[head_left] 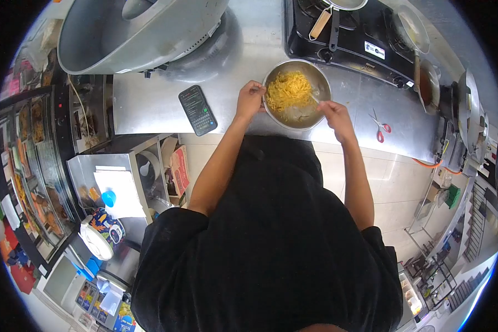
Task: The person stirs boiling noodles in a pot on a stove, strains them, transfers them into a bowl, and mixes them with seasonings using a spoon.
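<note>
A round metal mixing bowl (322,83) rests on the steel counter and holds yellow noodles (289,90), heaped mostly toward its left side. My left hand (250,100) grips the bowl's left rim, its fingers closed around the edge. At the opposite side, my right hand (336,117) is closed on a thin metal utensil (314,98) that reaches into the bowl beside the noodles. The noodles hide the utensil's tip, so I cannot tell whether it is a fork or a spoon.
Left of the bowl lies a smartphone (198,110) with a lit screen. Red-handled scissors (380,128) lie on the right. A black gas stove (365,47) with pans stands behind, and a large grey round appliance (144,39) fills the back left. The steel counter (144,105) ends before my body.
</note>
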`<act>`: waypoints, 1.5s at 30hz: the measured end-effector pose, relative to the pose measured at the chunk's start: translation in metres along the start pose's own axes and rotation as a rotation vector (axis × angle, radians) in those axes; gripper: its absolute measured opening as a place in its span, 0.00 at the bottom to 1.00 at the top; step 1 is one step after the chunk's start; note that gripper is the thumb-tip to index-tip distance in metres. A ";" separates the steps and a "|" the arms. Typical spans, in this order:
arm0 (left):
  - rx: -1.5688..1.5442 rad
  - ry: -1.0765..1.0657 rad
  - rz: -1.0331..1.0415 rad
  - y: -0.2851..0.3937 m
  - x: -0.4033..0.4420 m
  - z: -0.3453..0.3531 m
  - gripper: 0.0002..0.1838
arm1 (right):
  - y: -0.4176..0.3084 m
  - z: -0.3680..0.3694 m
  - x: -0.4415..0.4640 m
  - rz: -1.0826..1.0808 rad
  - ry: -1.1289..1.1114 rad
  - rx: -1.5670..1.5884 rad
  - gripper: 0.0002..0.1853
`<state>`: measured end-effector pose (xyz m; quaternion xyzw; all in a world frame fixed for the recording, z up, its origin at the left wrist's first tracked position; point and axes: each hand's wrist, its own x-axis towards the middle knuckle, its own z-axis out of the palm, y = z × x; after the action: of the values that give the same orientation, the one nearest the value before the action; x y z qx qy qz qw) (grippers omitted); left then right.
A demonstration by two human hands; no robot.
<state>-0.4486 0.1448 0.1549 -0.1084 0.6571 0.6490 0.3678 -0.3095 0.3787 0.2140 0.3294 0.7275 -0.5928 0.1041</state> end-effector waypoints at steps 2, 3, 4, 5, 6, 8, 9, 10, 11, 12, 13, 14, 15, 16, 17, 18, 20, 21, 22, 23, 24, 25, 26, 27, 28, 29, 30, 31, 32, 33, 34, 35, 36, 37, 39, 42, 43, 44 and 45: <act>-0.016 -0.003 0.004 -0.002 0.003 -0.002 0.07 | -0.015 -0.011 -0.011 -0.007 -0.032 0.107 0.14; -0.022 -0.001 0.005 -0.003 0.003 -0.002 0.07 | -0.021 -0.019 -0.015 -0.004 -0.052 0.157 0.14; -0.028 -0.002 0.009 -0.004 0.004 -0.001 0.06 | -0.023 -0.023 -0.018 -0.003 -0.071 0.206 0.14; -0.020 -0.003 0.009 -0.004 0.006 -0.001 0.06 | -0.021 -0.025 -0.020 0.002 -0.095 0.260 0.13; -0.011 -0.004 0.006 -0.006 0.007 -0.002 0.06 | -0.015 -0.028 -0.017 0.025 -0.122 0.221 0.14; 0.010 -0.001 -0.002 -0.005 0.006 -0.003 0.07 | 0.006 -0.029 -0.008 0.068 -0.178 0.147 0.14; 0.022 0.002 -0.012 -0.004 0.003 -0.002 0.07 | 0.014 -0.026 -0.010 -0.033 -0.061 -0.281 0.14; 0.031 0.005 -0.015 -0.001 0.002 -0.001 0.07 | 0.020 -0.024 -0.009 -0.142 0.063 -0.709 0.15; 0.027 0.003 -0.009 0.003 0.003 -0.001 0.07 | 0.025 -0.024 -0.005 -0.256 0.195 -1.136 0.15; 0.023 0.000 -0.011 0.002 0.003 -0.001 0.07 | 0.009 -0.021 -0.012 -0.184 0.232 -1.157 0.15; 0.019 -0.006 -0.015 0.000 0.003 0.000 0.06 | -0.024 -0.017 -0.026 -0.110 0.269 -1.178 0.15; 0.016 -0.002 -0.008 0.001 0.003 0.000 0.06 | -0.052 -0.015 -0.035 -0.033 0.309 -1.199 0.16; 0.014 0.000 -0.006 0.000 0.001 0.001 0.06 | -0.065 -0.015 -0.038 -0.029 0.313 -1.198 0.15; 0.011 0.002 0.000 0.001 0.000 0.001 0.06 | -0.060 -0.013 -0.035 -0.021 0.296 -1.172 0.15; 0.016 -0.007 -0.001 0.003 0.001 0.002 0.06 | -0.050 -0.010 -0.025 -0.019 0.284 -1.148 0.15; 0.019 -0.014 -0.004 0.003 0.000 0.001 0.06 | -0.038 -0.004 -0.014 -0.018 0.267 -1.124 0.15; 0.023 -0.016 -0.001 0.005 0.000 0.001 0.06 | -0.005 0.021 0.018 0.071 0.221 -1.024 0.15; 0.024 -0.012 0.001 0.006 -0.002 0.002 0.06 | 0.011 0.028 0.030 -0.031 0.181 -0.883 0.15; 0.025 -0.008 0.005 0.006 -0.002 0.002 0.06 | 0.019 0.033 0.039 -0.133 0.142 -0.740 0.15; 0.025 -0.011 0.007 0.006 -0.001 0.001 0.06 | 0.028 0.033 0.044 -0.125 0.099 -0.593 0.15; 0.027 -0.016 0.009 0.004 0.001 0.001 0.06 | 0.031 0.033 0.046 -0.115 0.059 -0.444 0.15; 0.028 -0.022 0.012 0.003 0.003 0.000 0.06 | 0.034 0.031 0.046 -0.106 0.021 -0.297 0.15; 0.033 -0.018 0.007 0.001 0.004 -0.001 0.06 | 0.037 0.026 0.045 -0.106 0.029 -0.245 0.15; 0.035 -0.015 0.004 0.000 0.005 -0.001 0.06 | 0.031 0.020 0.038 -0.106 0.038 -0.195 0.15; 0.036 -0.013 0.000 0.001 0.005 0.000 0.06 | 0.022 0.014 0.029 -0.107 0.048 -0.146 0.15; 0.044 -0.006 0.002 0.002 0.005 0.000 0.06 | 0.014 0.010 0.019 -0.128 0.048 -0.026 0.16; 0.053 0.001 0.003 0.005 0.001 0.001 0.06 | -0.001 0.004 0.007 -0.084 0.028 0.002 0.16; 0.062 0.008 0.003 0.007 -0.001 0.001 0.06 | -0.019 -0.003 -0.004 -0.040 0.007 0.031 0.16; 0.060 0.005 0.005 0.006 0.000 0.000 0.07 | -0.029 -0.008 -0.013 0.004 -0.014 0.060 0.17; 0.057 0.001 0.006 0.004 0.002 0.000 0.07 | -0.030 -0.010 -0.020 0.026 -0.019 0.145 0.17; 0.055 -0.001 0.007 0.003 0.002 -0.001 0.07 | -0.026 -0.013 -0.021 0.042 -0.037 0.136 0.16; 0.052 -0.001 0.001 0.002 0.003 -0.001 0.07 | -0.018 -0.016 -0.021 0.056 -0.055 0.128 0.16; 0.050 -0.002 -0.004 0.005 0.002 -0.001 0.07 | -0.009 -0.018 -0.020 0.069 -0.073 0.120 0.16; 0.048 -0.003 -0.012 0.004 0.002 -0.001 0.07 | 0.007 -0.017 -0.018 -0.033 0.025 -0.220 0.15; 0.044 -0.010 -0.007 0.001 0.004 0.000 0.07 | 0.033 -0.013 -0.014 -0.242 0.223 -0.901 0.14; 0.033 -0.008 -0.015 0.003 0.002 0.000 0.06 | -0.041 -0.006 -0.042 0.069 0.356 -1.155 0.14; 0.031 -0.010 -0.017 0.005 0.003 0.000 0.06 | -0.052 -0.010 -0.042 0.065 0.365 -1.161 0.15; 0.032 -0.013 -0.018 0.003 0.001 0.000 0.06 | -0.050 -0.010 -0.040 0.042 0.359 -1.151 0.15; 0.033 -0.017 -0.013 0.001 0.003 0.000 0.06 | -0.047 -0.010 -0.031 0.017 0.359 -1.139 0.15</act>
<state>-0.4515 0.1456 0.1539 -0.1008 0.6638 0.6366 0.3794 -0.3119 0.3729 0.2709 0.3224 0.9345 -0.0434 0.1446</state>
